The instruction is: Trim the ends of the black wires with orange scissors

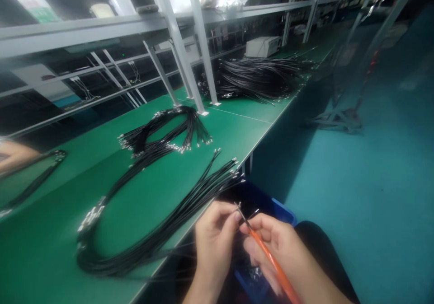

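Note:
My left hand (217,236) is closed in a pinch, thumb against forefinger, on what looks like the metal end of a black cable. My right hand (271,245) grips a slim tool with an orange handle (271,259); its thin metal tip reaches the left fingertips. Another small metal end (253,213) shows between the hands. Left of them, a long bundle of black cables (169,227) with metal ends curves across the green table. Blurred strands run from it toward my left wrist.
A blue bin (285,211) stands below the hands, beside the table edge. Further back on the green table (233,128) lie a looped cable bundle (159,128) and a large cable pile (257,78). Another person's arm (16,155) is at far left. Shelf posts (203,46) rise from the table.

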The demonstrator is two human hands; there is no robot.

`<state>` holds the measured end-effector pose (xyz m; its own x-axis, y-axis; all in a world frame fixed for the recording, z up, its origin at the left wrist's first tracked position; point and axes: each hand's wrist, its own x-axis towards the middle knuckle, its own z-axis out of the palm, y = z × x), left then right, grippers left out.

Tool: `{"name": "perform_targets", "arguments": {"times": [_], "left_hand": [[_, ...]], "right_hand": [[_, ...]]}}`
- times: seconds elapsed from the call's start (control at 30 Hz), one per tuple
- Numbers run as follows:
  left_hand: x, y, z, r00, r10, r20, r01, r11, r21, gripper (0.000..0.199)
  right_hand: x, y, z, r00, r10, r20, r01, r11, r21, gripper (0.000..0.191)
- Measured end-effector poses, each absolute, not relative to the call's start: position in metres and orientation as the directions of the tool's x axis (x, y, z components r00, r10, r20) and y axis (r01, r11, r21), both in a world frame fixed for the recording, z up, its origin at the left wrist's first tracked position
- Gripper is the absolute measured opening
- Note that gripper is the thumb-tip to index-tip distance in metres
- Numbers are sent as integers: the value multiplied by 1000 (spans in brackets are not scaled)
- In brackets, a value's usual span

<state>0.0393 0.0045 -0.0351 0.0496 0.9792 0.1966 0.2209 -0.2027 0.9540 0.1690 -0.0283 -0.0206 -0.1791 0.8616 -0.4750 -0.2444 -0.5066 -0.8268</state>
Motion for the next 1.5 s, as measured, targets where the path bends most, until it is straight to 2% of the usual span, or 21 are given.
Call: {"name": "perform_targets", "arguments": {"times": [0.13, 0.27, 0.37, 0.43, 0.5, 0.57, 0.63, 0.7, 0.73, 0.77, 0.87, 0.93, 1.0, 1.1, 1.2, 1.23, 1.3, 1.4, 1.5], "left_hand": [[39, 5, -35, 45, 980, 194, 235, -199, 951, 5], [38, 8, -36, 39, 982, 184, 238, -188, 953, 5], [44, 7, -38, 17, 984, 180, 271, -178, 946, 4], [49, 4, -41, 115, 977, 178, 358, -208, 910, 7], [52, 1, -45, 330, 932, 147, 474, -298, 829, 11], [48, 1, -48, 433, 895, 112, 592, -375, 713, 12], [33, 6, -52, 312, 937, 155, 758, -344, 554, 12], [12, 14, -55, 127, 958, 255, 919, -211, 333, 11], [1, 19, -57, 73, 954, 292, 964, -142, 224, 11], [-9, 23, -58, 46, 949, 312, 981, -101, 164, 11], [-29, 33, -62, 56, 946, 318, 989, -96, 111, 11], [-38, 36, -62, 76, 945, 317, 987, -118, 113, 16], [-44, 37, -59, 72, 945, 320, 983, -122, 137, 17], [-46, 38, -43, 42, 944, 326, 972, -115, 207, 15], [-27, 38, -16, 76, 966, 246, 884, -179, 431, 19], [-16, 37, -6, 125, 972, 200, 824, -214, 524, 20], [11, 32, 12, 257, 955, 149, 715, -292, 635, 20], [47, 23, 25, 418, 887, 193, 603, -430, 672, 14], [62, 19, 21, 431, 868, 248, 551, -470, 690, 15]], "right_hand": [[171, -28, -18, -180, 849, -498, -181, -526, -831, 14], [171, -32, -22, -172, 885, -433, -134, -457, -879, 9], [171, -37, -24, -92, 923, -373, -106, -381, -918, 16], [175, -40, -25, -1, 947, -320, -115, -318, -941, 18], [183, -41, -25, 103, 957, -270, -116, -258, -959, 22], [191, -39, -24, 178, 952, -251, -83, -239, -967, 28], [195, -33, -24, 205, 949, -239, -23, -240, -971, 34], [193, -26, -24, 196, 963, -185, 46, -197, -979, 36], [189, -22, -25, 185, 973, -138, 89, -157, -984, 34], [184, -18, -27, 166, 983, -84, 148, -109, -983, 32], [168, -6, -45, 57, 997, 48, 409, 20, -912, 28], [161, -1, -63, -26, 999, 21, 539, 32, -842, 23], [160, 2, -81, -68, 996, -64, 557, -15, -830, 15], [166, 3, -89, 17, 996, -86, 458, -84, -885, 16], [174, 5, -74, 195, 977, -81, 125, -107, -986, 29], [175, 5, -67, 218, 971, -98, 9, -102, -995, 33], [177, 5, -54, 191, 971, -144, -171, -111, -979, 39], [179, 1, -44, 123, 974, -193, -407, -127, -904, 39], [184, -7, -41, 109, 977, -181, -555, -92, -827, 32]]}}
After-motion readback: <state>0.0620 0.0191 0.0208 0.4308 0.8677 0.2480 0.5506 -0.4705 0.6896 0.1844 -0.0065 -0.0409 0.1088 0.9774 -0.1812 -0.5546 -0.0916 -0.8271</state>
